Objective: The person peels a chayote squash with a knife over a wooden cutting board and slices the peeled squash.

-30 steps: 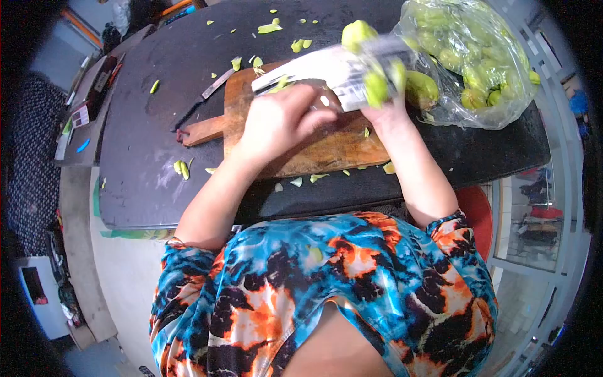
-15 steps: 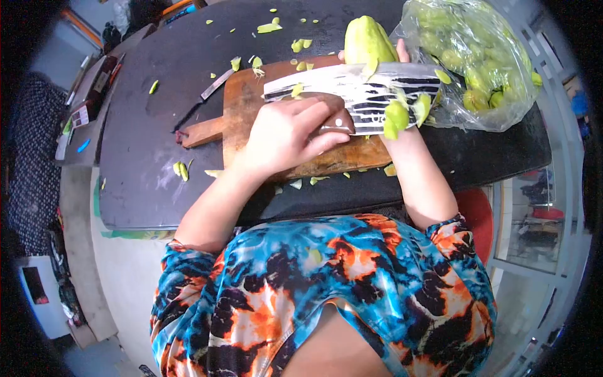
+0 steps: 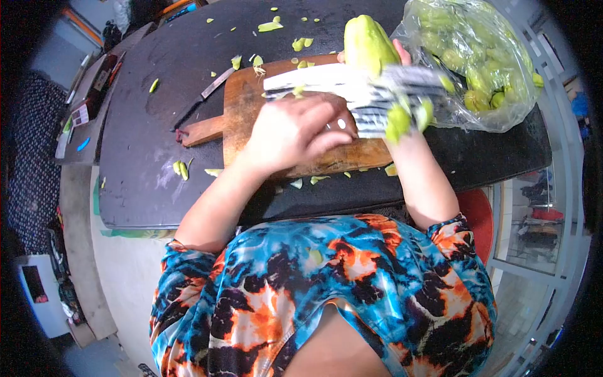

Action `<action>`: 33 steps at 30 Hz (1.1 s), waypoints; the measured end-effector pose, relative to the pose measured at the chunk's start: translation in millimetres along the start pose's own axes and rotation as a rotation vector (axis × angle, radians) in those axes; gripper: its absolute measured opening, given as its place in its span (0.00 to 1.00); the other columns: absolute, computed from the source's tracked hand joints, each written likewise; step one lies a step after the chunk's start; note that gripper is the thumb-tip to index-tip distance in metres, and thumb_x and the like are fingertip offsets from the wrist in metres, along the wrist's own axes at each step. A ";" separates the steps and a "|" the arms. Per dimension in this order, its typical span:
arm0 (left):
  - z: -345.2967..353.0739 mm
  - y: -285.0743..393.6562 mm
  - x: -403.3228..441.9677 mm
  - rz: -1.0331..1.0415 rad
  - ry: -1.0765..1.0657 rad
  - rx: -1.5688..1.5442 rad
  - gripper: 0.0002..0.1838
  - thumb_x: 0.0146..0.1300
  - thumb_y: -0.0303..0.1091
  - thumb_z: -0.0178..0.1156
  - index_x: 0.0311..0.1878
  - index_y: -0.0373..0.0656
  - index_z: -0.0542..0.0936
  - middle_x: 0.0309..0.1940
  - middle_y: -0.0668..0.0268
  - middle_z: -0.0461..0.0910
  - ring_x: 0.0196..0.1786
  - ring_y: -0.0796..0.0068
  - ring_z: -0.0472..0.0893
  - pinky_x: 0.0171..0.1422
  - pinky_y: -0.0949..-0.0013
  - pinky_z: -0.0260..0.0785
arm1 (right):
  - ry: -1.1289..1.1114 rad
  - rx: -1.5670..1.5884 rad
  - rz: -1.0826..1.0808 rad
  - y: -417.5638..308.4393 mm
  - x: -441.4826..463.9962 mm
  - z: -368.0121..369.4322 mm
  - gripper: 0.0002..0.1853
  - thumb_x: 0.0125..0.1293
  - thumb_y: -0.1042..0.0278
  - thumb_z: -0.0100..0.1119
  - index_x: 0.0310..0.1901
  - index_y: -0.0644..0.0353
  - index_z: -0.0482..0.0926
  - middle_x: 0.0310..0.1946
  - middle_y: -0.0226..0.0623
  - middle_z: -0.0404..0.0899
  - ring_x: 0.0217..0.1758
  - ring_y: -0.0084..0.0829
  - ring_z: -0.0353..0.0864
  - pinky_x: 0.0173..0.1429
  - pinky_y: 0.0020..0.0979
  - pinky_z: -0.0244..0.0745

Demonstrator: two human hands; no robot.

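My left hand (image 3: 295, 129) is wrapped round the brown handle of a broad-bladed knife (image 3: 358, 91). Its wide striped blade, blurred at the right end, points right with green peelings (image 3: 397, 122) clinging to it. Just beyond the blade, my right hand (image 3: 402, 53) holds a pale green, mostly peeled fruit (image 3: 366, 43); a fingertip shows on either side of it. The blade hides most of that hand and the fruit's lower end. Beneath lies a wooden cutting board (image 3: 242, 103) with its handle to the left.
A clear plastic bag (image 3: 509, 116) of several green fruits stands at the right. A small knife (image 3: 204, 95) lies left of the board. Peel scraps (image 3: 270, 27) are scattered over the dark table (image 3: 138, 169). A red seat (image 3: 478, 220) is below the table's right edge.
The knife blade has shifted slightly and its right part is now motion-blurred. The fruit has turned or tilted a little in my right hand. My left hand keeps its grip.
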State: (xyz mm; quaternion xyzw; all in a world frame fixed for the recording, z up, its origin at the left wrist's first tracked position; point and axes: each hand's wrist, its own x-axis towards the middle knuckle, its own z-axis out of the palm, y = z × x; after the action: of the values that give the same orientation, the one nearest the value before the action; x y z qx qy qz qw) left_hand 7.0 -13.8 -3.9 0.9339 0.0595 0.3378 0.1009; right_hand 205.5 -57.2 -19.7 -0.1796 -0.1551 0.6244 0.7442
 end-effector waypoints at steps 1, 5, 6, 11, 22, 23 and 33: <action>-8.5 -1.6 1.0 -0.146 -0.063 -0.039 0.16 0.59 0.48 0.64 0.39 0.45 0.80 0.29 0.60 0.81 0.32 0.60 0.83 0.35 0.63 0.75 | 0.068 0.077 -0.057 5.3 1.2 6.5 0.32 0.65 0.36 0.47 0.53 0.59 0.76 0.43 0.41 0.82 0.43 0.36 0.83 0.48 0.37 0.80; -13.2 -79.3 -22.5 -0.612 0.245 0.063 0.14 0.64 0.43 0.60 0.41 0.40 0.81 0.25 0.55 0.81 0.31 0.56 0.82 0.36 0.61 0.73 | -0.252 -0.091 -0.025 -1.6 -0.9 7.6 0.31 0.65 0.35 0.44 0.52 0.58 0.76 0.38 0.41 0.80 0.33 0.38 0.78 0.33 0.31 0.73; -21.3 -80.5 -21.9 -0.692 0.280 0.010 0.14 0.65 0.43 0.60 0.42 0.40 0.81 0.24 0.56 0.80 0.30 0.59 0.82 0.35 0.62 0.72 | -0.246 -0.092 -0.024 -0.3 0.3 8.4 0.31 0.65 0.35 0.44 0.52 0.58 0.76 0.38 0.42 0.80 0.33 0.38 0.78 0.33 0.31 0.73; -14.0 -63.6 -17.9 -0.425 0.320 -0.100 0.13 0.63 0.42 0.62 0.38 0.40 0.80 0.21 0.58 0.78 0.24 0.68 0.78 0.32 0.66 0.70 | -0.386 -0.009 0.025 -2.1 12.9 -20.7 0.35 0.67 0.34 0.40 0.57 0.60 0.71 0.47 0.49 0.75 0.41 0.40 0.77 0.39 0.34 0.77; -5.8 13.9 4.5 0.009 -0.025 -0.118 0.23 0.52 0.49 0.70 0.41 0.40 0.79 0.23 0.60 0.75 0.26 0.58 0.78 0.30 0.61 0.69 | -0.211 0.062 0.150 -3.3 2.2 -13.9 0.35 0.67 0.37 0.43 0.55 0.68 0.74 0.46 0.52 0.79 0.47 0.38 0.82 0.56 0.38 0.78; -7.5 14.5 4.9 0.004 -0.040 -0.116 0.23 0.52 0.49 0.69 0.40 0.40 0.79 0.23 0.60 0.75 0.27 0.57 0.78 0.30 0.60 0.69 | -0.205 0.070 0.157 -2.6 1.9 -12.9 0.35 0.67 0.37 0.43 0.55 0.67 0.74 0.46 0.51 0.79 0.47 0.38 0.81 0.56 0.39 0.78; -22.9 -87.1 -20.6 -0.717 0.271 -0.023 0.18 0.65 0.48 0.59 0.37 0.40 0.81 0.23 0.55 0.80 0.28 0.63 0.83 0.35 0.65 0.72 | -0.256 -0.191 -0.054 2.0 -0.6 9.5 0.33 0.66 0.34 0.39 0.51 0.59 0.76 0.37 0.41 0.78 0.32 0.35 0.76 0.30 0.31 0.67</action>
State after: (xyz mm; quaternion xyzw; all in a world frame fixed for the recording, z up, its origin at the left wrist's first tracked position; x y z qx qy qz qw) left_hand -27.2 70.6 -19.4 0.7994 0.3914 0.4021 0.2146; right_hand 199.3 -56.7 -12.2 -0.1642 -0.3123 0.6042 0.7145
